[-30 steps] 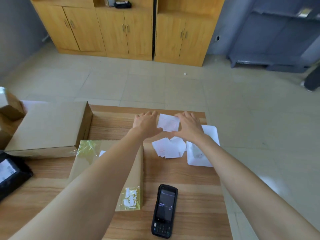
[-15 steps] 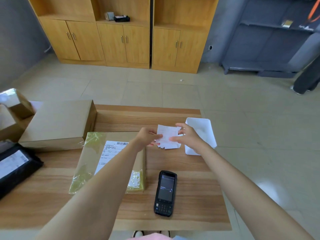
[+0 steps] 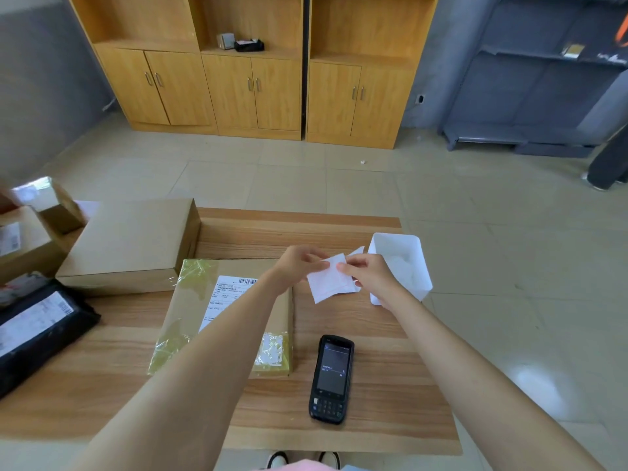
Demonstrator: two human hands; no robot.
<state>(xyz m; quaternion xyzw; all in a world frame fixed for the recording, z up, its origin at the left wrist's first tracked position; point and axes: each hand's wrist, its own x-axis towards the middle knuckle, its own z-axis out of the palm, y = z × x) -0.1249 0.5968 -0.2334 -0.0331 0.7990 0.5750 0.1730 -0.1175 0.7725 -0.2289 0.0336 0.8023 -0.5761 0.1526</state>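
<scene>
Paper slips [image 3: 329,284]: held above the table [image 3: 370,338], pinched at the 10 o'clock edge by the left hand [image 3: 299,264], at 2 o'clock by the right hand [image 3: 369,274]; white tray [image 3: 413,266] at 3 o'clock

Wooden table [image 3: 373,334] bears parcels [image 3: 129,243], scanner [image 3: 331,379], white bin [image 3: 404,263].

On the desk [image 3: 339,229] a parcel [image 3: 190,307] lay centred, a scanner [image 3: 331,379] right of it near the front edge, a box [image 3: 129,239] at the back left corner, and a tray [image 3: 401,263] at the right edge. Paper slips [image 3: 328,283] hung between parcel and tray.
</scene>
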